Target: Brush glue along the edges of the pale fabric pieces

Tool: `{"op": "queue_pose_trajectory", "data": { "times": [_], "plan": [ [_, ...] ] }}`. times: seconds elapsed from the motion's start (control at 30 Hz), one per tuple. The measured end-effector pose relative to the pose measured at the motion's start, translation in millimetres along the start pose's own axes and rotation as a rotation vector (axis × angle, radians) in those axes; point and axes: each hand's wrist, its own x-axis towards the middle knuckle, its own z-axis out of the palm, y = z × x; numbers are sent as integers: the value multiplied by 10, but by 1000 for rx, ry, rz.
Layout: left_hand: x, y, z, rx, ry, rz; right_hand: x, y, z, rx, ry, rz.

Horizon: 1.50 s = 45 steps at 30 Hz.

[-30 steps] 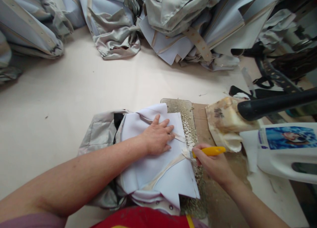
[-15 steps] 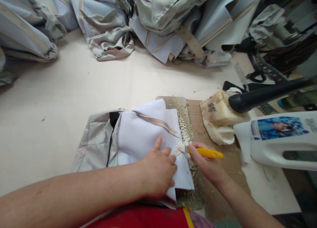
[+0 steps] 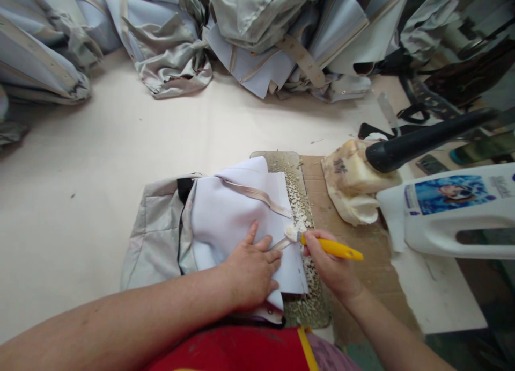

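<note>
My left hand lies flat on a white fabric piece with beige strips, its fingers spread. Grey cloth with a dark edge joins the piece on the left. In my right hand is a brush with a yellow handle. Its pale bristles touch the fabric near the right edge, by a beige strip end. Under that edge lies a board crusted with dried whitish bits.
A cut-open plastic container stands right of the board on brown cardboard, a black handle rising from it. Beside it lies a white jug with a blue label. Grey and white sewn pieces are heaped along the back.
The brush tip has shifted slightly left onto the fabric's edge. My left hand stays pressed on the piece. The whole view has shifted a little.
</note>
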Motion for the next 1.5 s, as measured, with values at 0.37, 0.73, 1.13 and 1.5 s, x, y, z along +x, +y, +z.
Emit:
{"op": "queue_pose_trajectory", "data": {
  "times": [0.37,0.73,1.13,1.5],
  "plan": [
    [-1,-29,91,11,84,12,40,-6,-102,-133,164,-152],
    [-2,-26,116,45,109,13,-566,4,-107,-103,-153,75],
    [13,-21,137,61,112,21,-546,20,-47,-54,-71,140],
    [-24,51,295,212,196,3,-904,-100,-252,-87,-30,85]
  ]
}}
